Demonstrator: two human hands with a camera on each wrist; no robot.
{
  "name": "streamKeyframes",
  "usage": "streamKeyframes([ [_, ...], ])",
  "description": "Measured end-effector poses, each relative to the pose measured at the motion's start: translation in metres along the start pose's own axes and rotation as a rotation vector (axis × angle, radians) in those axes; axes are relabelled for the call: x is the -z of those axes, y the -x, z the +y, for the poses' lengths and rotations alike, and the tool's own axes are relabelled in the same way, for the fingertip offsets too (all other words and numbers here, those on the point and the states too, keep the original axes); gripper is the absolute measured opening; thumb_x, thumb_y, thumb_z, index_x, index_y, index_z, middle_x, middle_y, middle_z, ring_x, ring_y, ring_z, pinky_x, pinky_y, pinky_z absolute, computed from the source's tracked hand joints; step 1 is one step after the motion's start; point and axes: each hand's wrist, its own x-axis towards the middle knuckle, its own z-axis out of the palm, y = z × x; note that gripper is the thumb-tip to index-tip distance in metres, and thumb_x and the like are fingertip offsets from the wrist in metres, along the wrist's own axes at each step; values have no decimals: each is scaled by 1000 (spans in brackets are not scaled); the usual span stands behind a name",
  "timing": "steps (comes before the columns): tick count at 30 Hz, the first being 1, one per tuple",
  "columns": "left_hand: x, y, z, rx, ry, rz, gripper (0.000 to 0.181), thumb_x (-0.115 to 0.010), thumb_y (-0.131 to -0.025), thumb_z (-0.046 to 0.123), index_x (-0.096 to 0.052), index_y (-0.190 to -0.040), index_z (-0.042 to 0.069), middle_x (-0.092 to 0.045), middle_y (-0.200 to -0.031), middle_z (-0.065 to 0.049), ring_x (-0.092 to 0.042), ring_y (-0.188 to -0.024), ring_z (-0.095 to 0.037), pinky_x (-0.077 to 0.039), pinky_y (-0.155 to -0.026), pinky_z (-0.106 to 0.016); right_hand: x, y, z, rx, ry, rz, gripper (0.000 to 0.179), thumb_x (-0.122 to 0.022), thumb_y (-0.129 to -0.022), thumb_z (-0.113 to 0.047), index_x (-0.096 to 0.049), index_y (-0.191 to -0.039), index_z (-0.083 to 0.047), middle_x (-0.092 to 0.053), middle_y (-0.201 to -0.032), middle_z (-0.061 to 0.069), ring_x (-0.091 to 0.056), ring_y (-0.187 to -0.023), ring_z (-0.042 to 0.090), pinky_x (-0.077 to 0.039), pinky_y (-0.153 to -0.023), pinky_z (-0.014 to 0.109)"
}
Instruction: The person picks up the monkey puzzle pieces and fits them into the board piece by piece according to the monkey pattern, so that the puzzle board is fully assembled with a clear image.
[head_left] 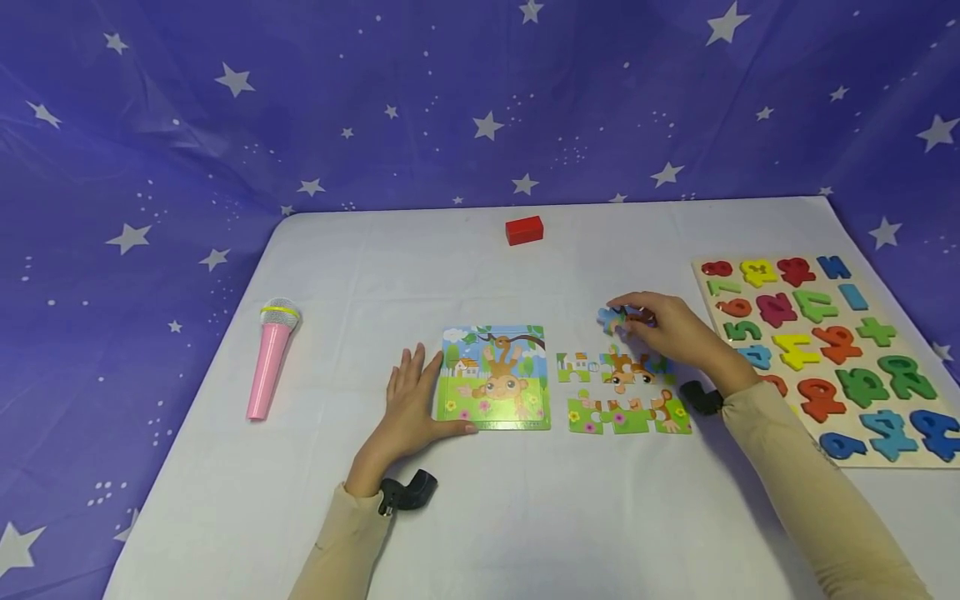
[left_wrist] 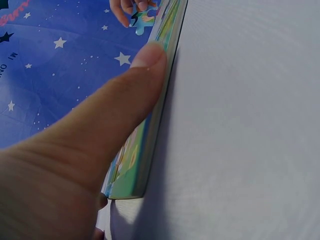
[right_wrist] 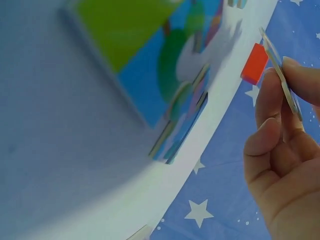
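Note:
A square monkey-picture puzzle board [head_left: 498, 408] lies in the middle of the white table. My left hand [head_left: 408, 408] rests spread at its lower left, thumb along the front edge. In the left wrist view that straight thumb [left_wrist: 117, 107] presses against the side of the board. To the right of the board, several monkey puzzle pieces [head_left: 630, 422] are laid out in rows, some joined. Above them, my right hand [head_left: 669, 332] pinches a blue jigsaw puzzle piece [head_left: 611, 320] between thumb and fingers. The right wrist view shows this piece [right_wrist: 280, 72] edge-on.
At the right lies a wooden board [head_left: 765, 387] of coloured number shapes, close to the right forearm. A pink toy microphone [head_left: 270, 362] lies at the left. Near the table's back edge sits a red block [head_left: 524, 231].

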Motion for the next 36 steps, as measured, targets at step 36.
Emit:
streamKeyframes([
  [36,1,1,-1,4,-2,-2,112,-78,-60,50,-18,-145,8,1,-152,-19,10,-140,-36,5,-111,-53,-79,-88,-92,15,-332,-340,25,-57,-87,-6,-60,-110,-13,-62,-90,7,-57,-73,17,-48,-67,27],
])
